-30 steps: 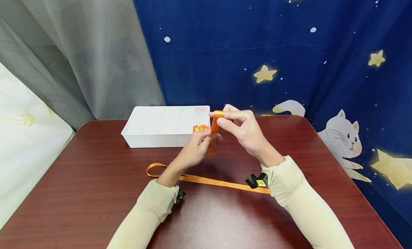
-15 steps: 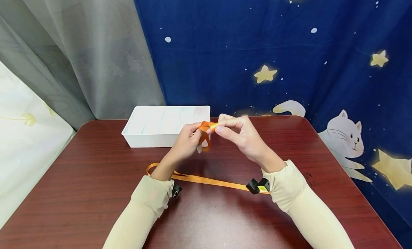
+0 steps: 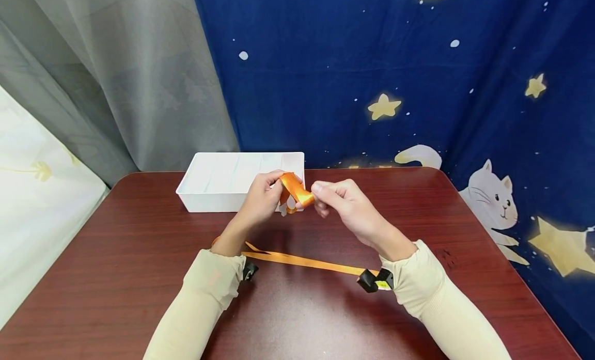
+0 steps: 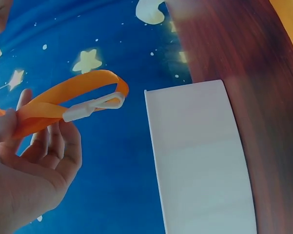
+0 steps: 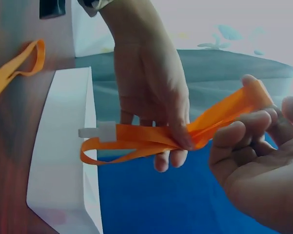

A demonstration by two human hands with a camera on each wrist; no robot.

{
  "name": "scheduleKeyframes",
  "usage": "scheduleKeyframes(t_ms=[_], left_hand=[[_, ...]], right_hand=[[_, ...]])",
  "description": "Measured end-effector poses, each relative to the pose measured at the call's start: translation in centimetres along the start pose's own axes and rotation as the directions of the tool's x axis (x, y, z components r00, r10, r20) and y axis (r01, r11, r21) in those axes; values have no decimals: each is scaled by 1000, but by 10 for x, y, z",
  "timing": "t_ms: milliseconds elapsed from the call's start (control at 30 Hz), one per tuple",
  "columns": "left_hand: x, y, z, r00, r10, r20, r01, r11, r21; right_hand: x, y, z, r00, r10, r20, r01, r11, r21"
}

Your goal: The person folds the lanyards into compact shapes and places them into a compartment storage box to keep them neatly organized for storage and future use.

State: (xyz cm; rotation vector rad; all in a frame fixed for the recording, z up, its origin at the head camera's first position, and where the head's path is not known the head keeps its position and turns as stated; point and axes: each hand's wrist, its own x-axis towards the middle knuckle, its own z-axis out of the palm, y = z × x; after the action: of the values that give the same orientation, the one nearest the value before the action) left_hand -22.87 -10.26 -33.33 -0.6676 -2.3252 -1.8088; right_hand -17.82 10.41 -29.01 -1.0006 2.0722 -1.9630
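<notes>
An orange ribbon lanyard is stretched in a folded band between the two hands, above the table. My left hand pinches it mid-length between thumb and fingers. In the left wrist view its white plastic clip sticks out past the left fingers beside a hanging ribbon loop. The right hand grips the folded end with thumb and curled fingers; in the right wrist view that ribbon end bends round at the fingers. Behind the left hand stands a white box.
A second orange ribbon lies across the table under the forearms, partly hidden by the left wrist. The box has divided compartments inside. Grey and blue curtains hang behind the table's far edge.
Both hands have come lower, the left also moving leftward. The ribbon between them has gone from upright to slanting down toward the right hand.
</notes>
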Motion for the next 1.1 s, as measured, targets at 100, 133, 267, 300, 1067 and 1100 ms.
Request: scheduleKeyframes(t_ms=[100, 133, 267, 300, 1067, 1100], left_hand=[[1, 1, -1, 1000, 18, -16, -18, 999, 27], [2, 2, -2, 1000, 20, -17, -20, 999, 30], [4, 5, -4, 999, 27, -21, -26, 999, 27], [4, 5, -4, 999, 26, -23, -25, 999, 24], [6, 17, -8, 996, 90, 9, -90, 996, 2], [6, 18, -7, 996, 92, 11, -92, 996, 4]], right_hand=[[-1, 1, 2, 999, 50, 20, -50, 999, -3], [-2, 2, 2, 998, 63, 20, -63, 998, 2], [-4, 5, 3, 993, 113, 22, -114, 993, 43], [-4, 6, 4, 992, 126, 23, -127, 990, 57], [-2, 34, 5, 948, 302, 103, -319, 888, 331], [-2, 35, 5, 946, 306, 108, -325, 884, 335]])
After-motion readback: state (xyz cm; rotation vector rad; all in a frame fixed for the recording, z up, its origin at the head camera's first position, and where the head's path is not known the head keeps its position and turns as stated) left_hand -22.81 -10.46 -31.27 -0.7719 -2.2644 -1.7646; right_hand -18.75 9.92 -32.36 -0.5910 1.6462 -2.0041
